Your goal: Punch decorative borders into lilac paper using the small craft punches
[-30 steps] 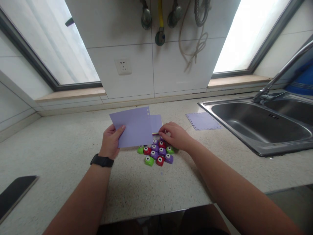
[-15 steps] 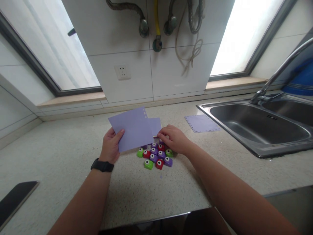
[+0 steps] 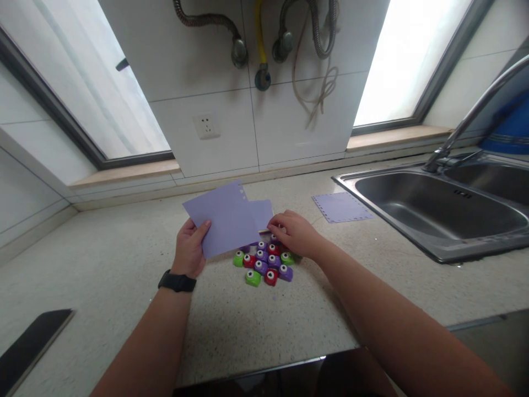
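Observation:
My left hand [image 3: 190, 248] grips a purple sheet of paper [image 3: 225, 220] by its lower left edge, thumb on top. The sheet is tilted up, and a few small holes run along its upper right edge. Behind it lies more purple paper [image 3: 261, 212], partly covered, with a coloured lower edge like a stack. My right hand [image 3: 295, 234] has its fingertips drawn together at that lower edge; what they pinch is hidden. Just below sits a cluster of several small paper punches [image 3: 262, 255] in purple, red and green, the rear ones partly covered by the sheet and my right hand.
Another purple sheet [image 3: 342, 208], holes punched around its border, lies on the speckled counter [image 3: 231, 325] beside the steel sink [image 3: 430, 237]. A flat dark object [image 3: 35, 344] rests at the left. Tiled wall with a socket [image 3: 206, 127] stands behind.
The view has shifted slightly. Both hands keep nearly the same places, the left on the sheet and the right by the paper's edge.

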### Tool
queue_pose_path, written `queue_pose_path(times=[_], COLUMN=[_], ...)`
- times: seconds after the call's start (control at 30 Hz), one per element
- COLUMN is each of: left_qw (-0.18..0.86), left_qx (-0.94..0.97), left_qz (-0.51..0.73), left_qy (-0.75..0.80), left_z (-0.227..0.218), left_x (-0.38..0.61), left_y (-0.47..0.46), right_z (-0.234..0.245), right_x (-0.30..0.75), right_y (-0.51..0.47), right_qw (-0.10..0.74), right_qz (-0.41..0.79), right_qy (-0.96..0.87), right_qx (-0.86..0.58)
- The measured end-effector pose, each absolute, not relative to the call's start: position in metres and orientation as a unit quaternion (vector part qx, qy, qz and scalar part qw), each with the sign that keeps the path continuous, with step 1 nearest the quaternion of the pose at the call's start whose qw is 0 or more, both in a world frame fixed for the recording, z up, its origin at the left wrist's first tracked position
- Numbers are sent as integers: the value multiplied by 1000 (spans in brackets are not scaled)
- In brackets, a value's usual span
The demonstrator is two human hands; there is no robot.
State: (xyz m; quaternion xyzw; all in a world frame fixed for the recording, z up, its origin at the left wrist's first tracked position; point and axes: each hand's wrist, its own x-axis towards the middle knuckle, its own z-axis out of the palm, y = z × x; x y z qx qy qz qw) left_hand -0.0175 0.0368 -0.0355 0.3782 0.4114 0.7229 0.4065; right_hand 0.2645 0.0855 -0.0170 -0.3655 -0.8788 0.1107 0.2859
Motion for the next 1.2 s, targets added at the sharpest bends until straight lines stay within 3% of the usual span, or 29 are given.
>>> queue_pose_path(times=[0.8,0.93,1.2], left_qw=[414,418,420], left_qx=[403,402,399], left_qz=[702,703,707], left_qy=[416,412,407], left_z=[-34,-35,-37], left_x=[-14,-15,-16], left_y=[34,34,35], right_z=[-21,-21,-14], right_x=[251,251,256], right_y=[78,79,83], right_qw=[154,206,449], right_qz=[54,102,425], right_qy=[-931,-911,-700], right_qx=[-328,-341,-356])
